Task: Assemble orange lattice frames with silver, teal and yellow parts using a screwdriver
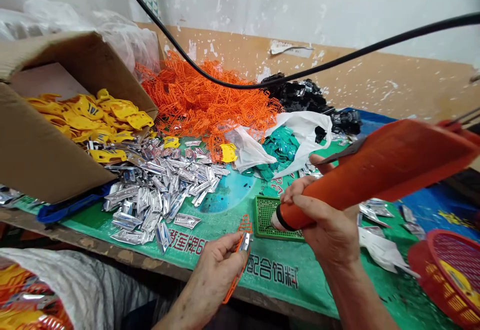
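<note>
Orange tool [360,182] clenched in right hand [322,225]; left hand [213,275] pinching orange plastic runner [233,285] (silver piece [244,242] against it)

The person's left hand [213,272] and right hand [324,232] are bare and ungloved, the forearms [356,302] are bare too, and a dark fabric garment [146,316] shows along the lower edge of the head view.

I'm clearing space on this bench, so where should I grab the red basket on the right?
Grip the rim of the red mesh basket on its left side, coming from above and the left. That rim is the nearest edge and stands clear of the green mat, while the mesh wall looks thinner. The basket's right side runs out of view.
</note>
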Motion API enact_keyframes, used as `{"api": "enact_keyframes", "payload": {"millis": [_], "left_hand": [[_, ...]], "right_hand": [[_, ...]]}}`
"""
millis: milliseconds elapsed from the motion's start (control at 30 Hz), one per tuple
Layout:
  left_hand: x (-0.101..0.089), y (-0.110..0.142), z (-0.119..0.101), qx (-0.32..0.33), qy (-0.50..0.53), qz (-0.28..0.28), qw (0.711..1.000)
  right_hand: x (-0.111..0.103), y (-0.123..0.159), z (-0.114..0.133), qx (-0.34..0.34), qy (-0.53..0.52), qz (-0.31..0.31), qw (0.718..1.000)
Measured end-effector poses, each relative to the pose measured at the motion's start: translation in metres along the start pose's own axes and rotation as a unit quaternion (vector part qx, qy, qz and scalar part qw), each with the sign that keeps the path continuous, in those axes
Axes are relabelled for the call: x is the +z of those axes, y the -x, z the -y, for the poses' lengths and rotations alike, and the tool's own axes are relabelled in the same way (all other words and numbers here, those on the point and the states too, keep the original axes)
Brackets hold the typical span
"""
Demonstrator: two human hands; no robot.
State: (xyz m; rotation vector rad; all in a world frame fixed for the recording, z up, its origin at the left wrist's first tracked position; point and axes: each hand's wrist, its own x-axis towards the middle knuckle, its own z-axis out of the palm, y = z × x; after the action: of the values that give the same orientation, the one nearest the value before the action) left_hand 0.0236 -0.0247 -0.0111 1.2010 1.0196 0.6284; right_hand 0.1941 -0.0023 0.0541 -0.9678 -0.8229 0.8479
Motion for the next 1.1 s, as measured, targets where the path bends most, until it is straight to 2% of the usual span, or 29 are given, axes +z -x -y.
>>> {"api": "enact_keyframes", "payload": {"millis": [200, 433, 633, 1100], "left_hand": [[0.001, 0.000, 0.001, -0.014, 0.045, -0.013, 0.999], [0.001, 0.000, 0.004, 0.000, 0.073, -0.011, 0.997], [0.000, 0.000, 0.002, 0.003, 0.087, -0.007, 0.996], [-0.002, -0.002, 0.005, 0.005, 0.096, -0.002, 0.995]], "right_hand": [[0.005, 0.005, 0.009, -0.006, -0.029, 0.009, 1.000], [0.015, 0.019, 0.025, -0.009, -0.077, 0.060, 0.995], [0.022, 0.021, 0.017, -0.012, -0.069, 0.054, 0.996], [0.025, 0.022, 0.009, -0.008, -0.072, 0.046, 0.996]]}}
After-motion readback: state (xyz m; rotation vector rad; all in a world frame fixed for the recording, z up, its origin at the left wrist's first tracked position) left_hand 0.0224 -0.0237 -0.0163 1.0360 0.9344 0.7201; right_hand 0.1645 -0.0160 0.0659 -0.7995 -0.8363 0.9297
